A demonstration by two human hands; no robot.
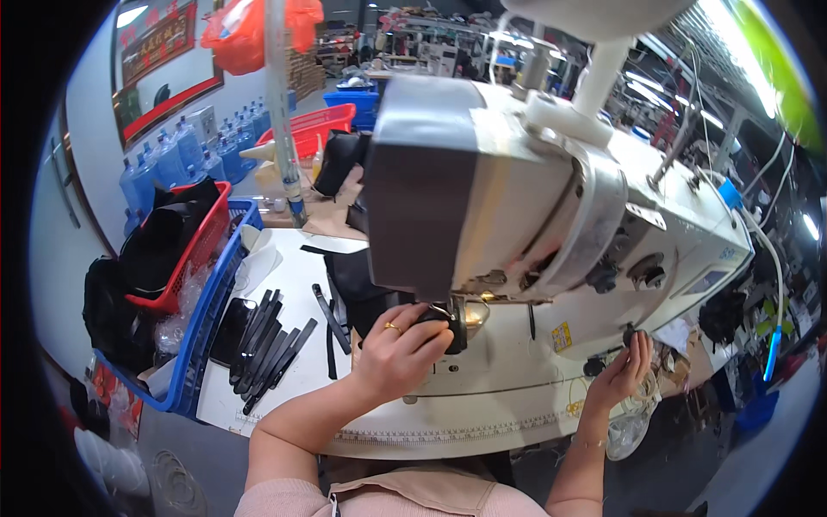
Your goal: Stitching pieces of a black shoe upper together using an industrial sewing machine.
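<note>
A large white and grey sewing machine (431,172) stands in front of me. My left hand (401,349) is under its head, fingers closed on a black fabric piece (444,323) beside the presser foot area. The machine's head partly hides the needle. Out to the right, my right hand (620,375) reaches up to a small dark knob (630,333) low on the machine's right side, with fingers bent against it. More black fabric (345,271) lies on the white table (465,435) behind my left hand. Left of that hand are several black strips (263,345).
A dark phone (234,327) lies by the strips. At the left edge, a blue crate (194,379) holds a red basket (226,202) with black goods. A ruler strip (482,431) runs along the front edge. Blue water bottles (181,151) and a red crate (314,129) stand behind.
</note>
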